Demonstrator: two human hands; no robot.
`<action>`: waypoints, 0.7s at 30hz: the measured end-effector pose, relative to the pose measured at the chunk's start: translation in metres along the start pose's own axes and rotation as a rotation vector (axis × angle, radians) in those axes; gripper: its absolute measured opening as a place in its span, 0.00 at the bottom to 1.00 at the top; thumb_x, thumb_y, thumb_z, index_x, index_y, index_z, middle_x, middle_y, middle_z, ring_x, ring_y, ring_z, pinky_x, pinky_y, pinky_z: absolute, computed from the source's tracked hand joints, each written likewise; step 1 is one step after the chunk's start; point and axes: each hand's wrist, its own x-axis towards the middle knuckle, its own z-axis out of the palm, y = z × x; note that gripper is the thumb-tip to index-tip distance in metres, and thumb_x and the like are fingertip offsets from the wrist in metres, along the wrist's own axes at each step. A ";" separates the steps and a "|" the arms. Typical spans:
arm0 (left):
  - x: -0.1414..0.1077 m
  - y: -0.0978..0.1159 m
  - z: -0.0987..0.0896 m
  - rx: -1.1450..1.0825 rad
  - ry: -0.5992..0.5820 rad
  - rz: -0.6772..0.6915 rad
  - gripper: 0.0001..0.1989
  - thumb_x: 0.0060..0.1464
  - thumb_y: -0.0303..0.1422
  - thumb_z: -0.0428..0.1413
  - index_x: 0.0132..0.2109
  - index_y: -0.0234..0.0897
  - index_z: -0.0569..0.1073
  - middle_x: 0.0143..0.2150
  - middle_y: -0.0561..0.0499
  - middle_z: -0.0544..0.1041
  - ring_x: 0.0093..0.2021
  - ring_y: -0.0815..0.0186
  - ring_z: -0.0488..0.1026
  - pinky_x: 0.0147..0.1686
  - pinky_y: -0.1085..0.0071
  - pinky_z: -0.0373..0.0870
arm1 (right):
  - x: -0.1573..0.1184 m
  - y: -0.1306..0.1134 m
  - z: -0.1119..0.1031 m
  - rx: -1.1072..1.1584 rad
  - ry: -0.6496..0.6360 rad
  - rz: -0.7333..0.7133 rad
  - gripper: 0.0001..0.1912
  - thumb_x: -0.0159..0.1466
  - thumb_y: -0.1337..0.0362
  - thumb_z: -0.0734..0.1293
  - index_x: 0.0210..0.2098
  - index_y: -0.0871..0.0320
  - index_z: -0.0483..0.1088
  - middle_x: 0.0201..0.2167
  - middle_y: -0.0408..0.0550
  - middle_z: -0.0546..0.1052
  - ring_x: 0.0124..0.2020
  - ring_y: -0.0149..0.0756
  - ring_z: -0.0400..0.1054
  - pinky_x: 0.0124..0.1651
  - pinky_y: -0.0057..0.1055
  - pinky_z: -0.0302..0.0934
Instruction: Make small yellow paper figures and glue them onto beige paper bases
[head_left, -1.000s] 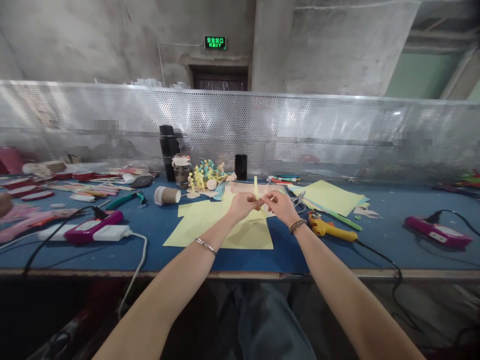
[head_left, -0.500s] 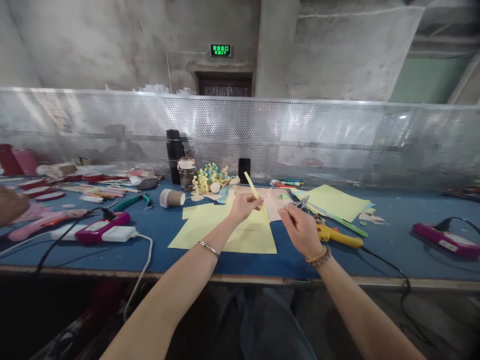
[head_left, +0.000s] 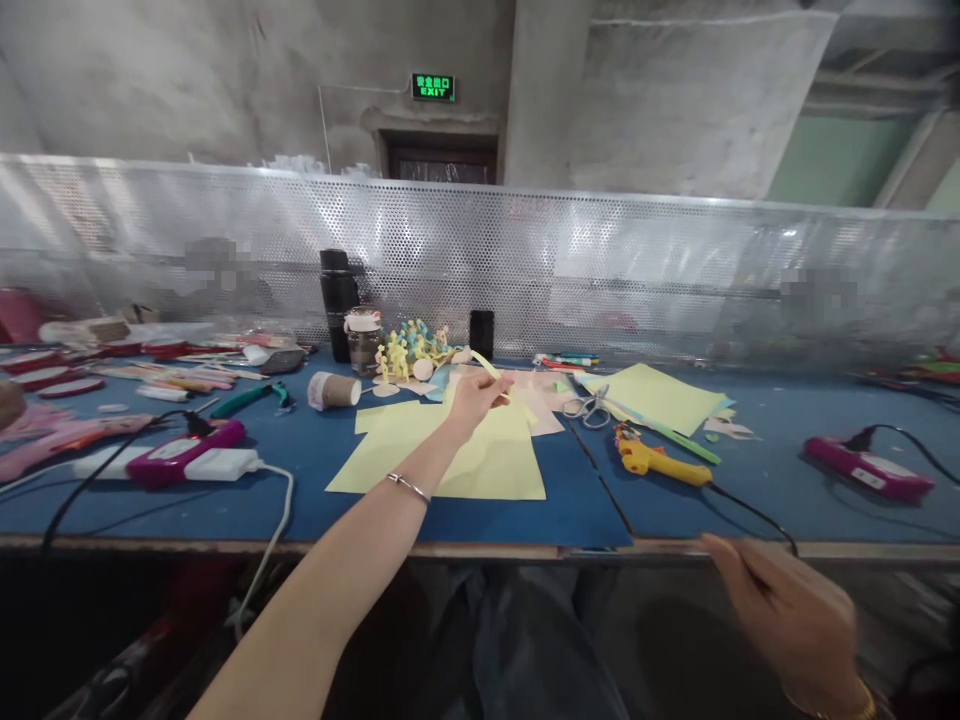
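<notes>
The left hand (head_left: 472, 400) grips a flimsy yellow paper strip (head_left: 486, 365) in a pinch; being light and soft, it is best held near its end. The right hand (head_left: 780, 625), spread and empty, is at the lower right, by the desk (head_left: 592, 500) edge.

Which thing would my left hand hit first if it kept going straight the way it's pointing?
Probably the pale peach paper lying just ahead of your left hand, if the hand dips; kept level, it would more likely reach the perforated metal screen. Depth is unclear.

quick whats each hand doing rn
Left hand: closed, pinching a yellow paper strip.
Right hand: partly open, nothing visible in it, by the table edge.
</notes>
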 end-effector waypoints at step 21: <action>-0.003 0.008 -0.008 0.125 0.123 0.044 0.21 0.45 0.50 0.55 0.33 0.34 0.71 0.28 0.50 0.74 0.24 0.70 0.72 0.30 0.72 0.70 | 0.151 -0.054 0.170 0.928 -0.221 0.429 0.15 0.56 0.55 0.64 0.34 0.61 0.72 0.31 0.50 0.75 0.24 0.31 0.69 0.23 0.27 0.64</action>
